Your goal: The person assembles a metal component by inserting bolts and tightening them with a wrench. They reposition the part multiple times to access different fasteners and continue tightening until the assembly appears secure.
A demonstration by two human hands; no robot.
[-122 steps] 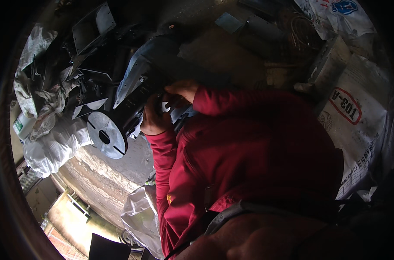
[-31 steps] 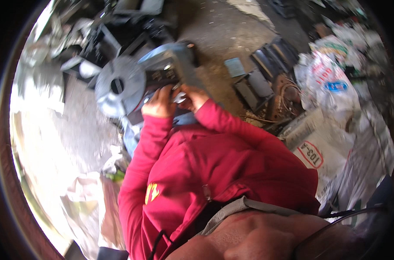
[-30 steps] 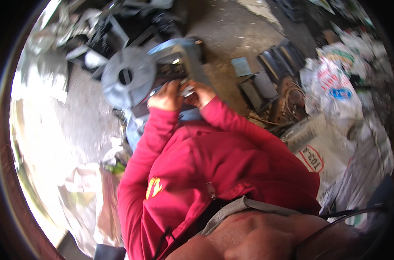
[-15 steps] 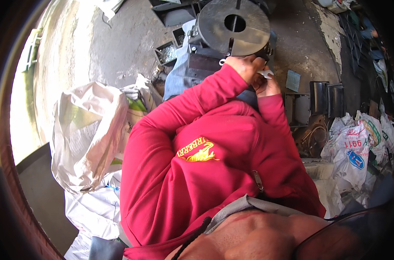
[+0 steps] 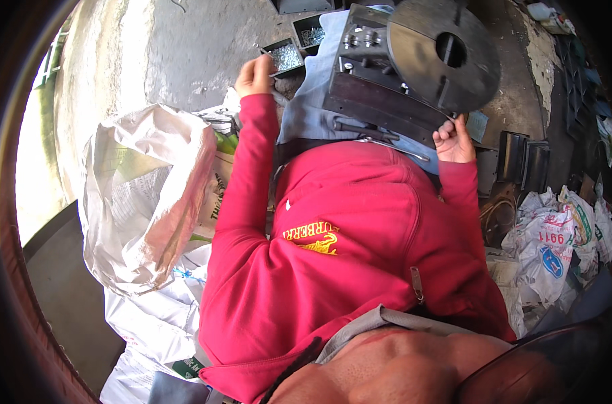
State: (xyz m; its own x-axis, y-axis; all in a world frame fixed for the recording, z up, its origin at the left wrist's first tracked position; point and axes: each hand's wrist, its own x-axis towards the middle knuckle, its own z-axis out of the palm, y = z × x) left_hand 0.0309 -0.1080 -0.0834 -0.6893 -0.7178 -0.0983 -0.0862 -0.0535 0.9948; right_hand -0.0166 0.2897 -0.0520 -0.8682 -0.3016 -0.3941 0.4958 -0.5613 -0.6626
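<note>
On the lap, a dark metal block [image 5: 380, 101] with a round slotted disc [image 5: 444, 54] on its far end is carried, resting on grey cloth [image 5: 306, 111]. Its long axis runs from near the left, by the chest, out to the far right, where the disc stands.

The right hand [image 5: 453, 140] is set against the block's near right edge, just under the disc rim, fingers curled; whether it grips or only steadies cannot be told. The left hand [image 5: 255, 75] is stretched out left and forward, well apart from the block, at the rim of a small tray [image 5: 284, 57] of bright small parts. Its fingers are pinched together; what, if anything, is held between them cannot be made out.

So the right hand is the nearer to the block; the tray lies left of it, beyond the left hand.

Hidden: the block's underside and near end, covered by the red sleeve [image 5: 242, 175] and cloth. A second tray [image 5: 311, 34] is cut off by the cloth. Bolt heads [image 5: 360, 40] on the block are too small to tell apart.
</note>
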